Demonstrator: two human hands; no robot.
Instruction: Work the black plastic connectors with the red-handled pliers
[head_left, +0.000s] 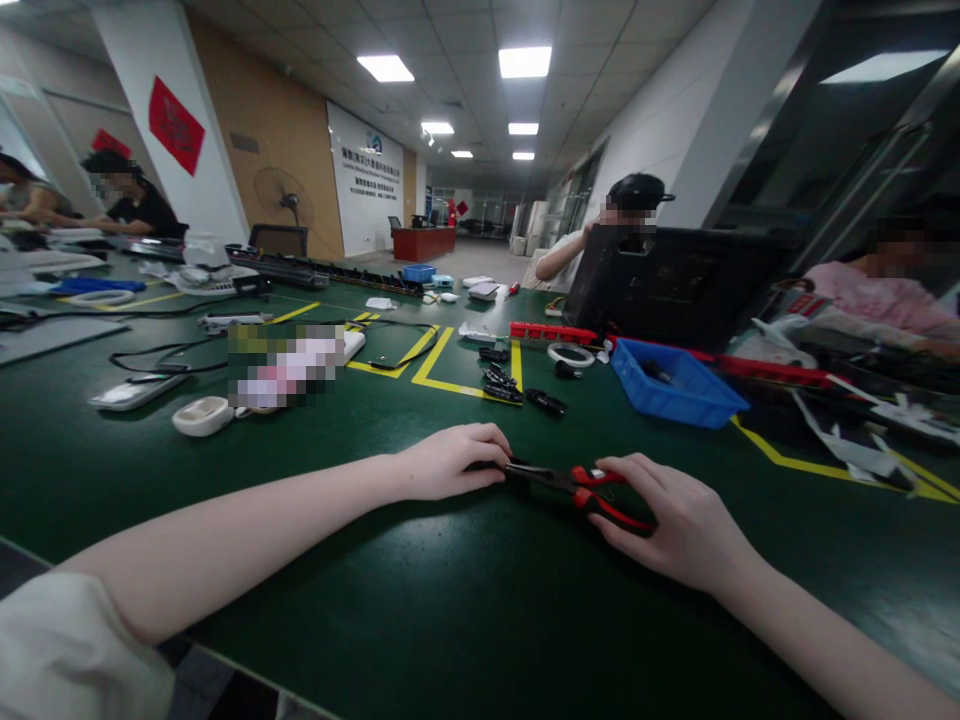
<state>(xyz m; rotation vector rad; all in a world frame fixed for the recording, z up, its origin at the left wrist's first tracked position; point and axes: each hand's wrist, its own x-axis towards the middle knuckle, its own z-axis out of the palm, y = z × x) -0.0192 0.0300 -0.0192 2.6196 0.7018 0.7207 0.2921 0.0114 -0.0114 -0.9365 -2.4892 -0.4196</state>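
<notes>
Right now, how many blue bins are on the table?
2. One blue bin sits beyond the right hand; the other blue bin is farther off, toward the far end of the table. The black panel could be hiding more.

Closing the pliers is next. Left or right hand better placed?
Right, I'd say. The right hand is already on the red handles of the pliers. The left hand is at the nose end and seems to pinch a small dark piece, too hidden to identify.
</notes>
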